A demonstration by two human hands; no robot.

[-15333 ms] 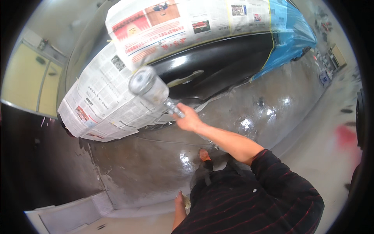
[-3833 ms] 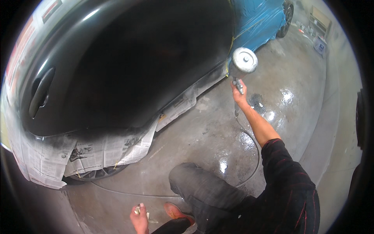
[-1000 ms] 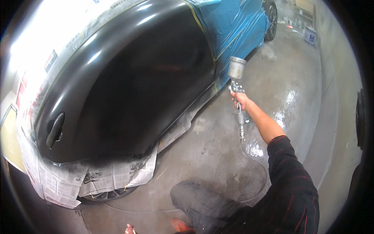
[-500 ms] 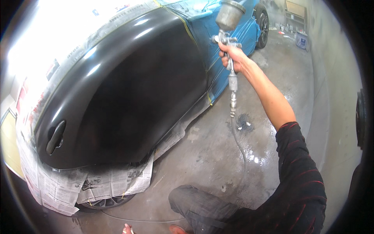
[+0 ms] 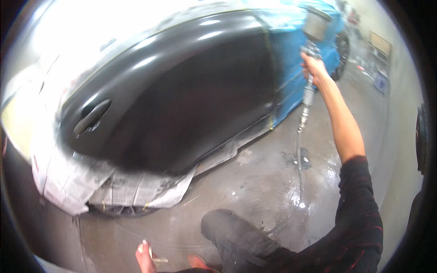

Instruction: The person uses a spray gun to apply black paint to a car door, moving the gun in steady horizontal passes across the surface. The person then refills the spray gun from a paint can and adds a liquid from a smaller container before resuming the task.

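The right grip (image 5: 314, 67) wraps the handle of a spray gun (image 5: 317, 26), raised before blue sheeting (image 5: 290, 82). Rigid and probably top-heavy, it's best held there. The left grip (image 5: 144, 258) pinches something pale (image 5: 160, 260).

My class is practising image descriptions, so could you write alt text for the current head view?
A person's right hand holds a silver spray gun in front of blue plastic sheeting, to the right of a black car door. Newspaper hangs along the door's lower edge; the left hand, lower down, holds a blurred pale object.
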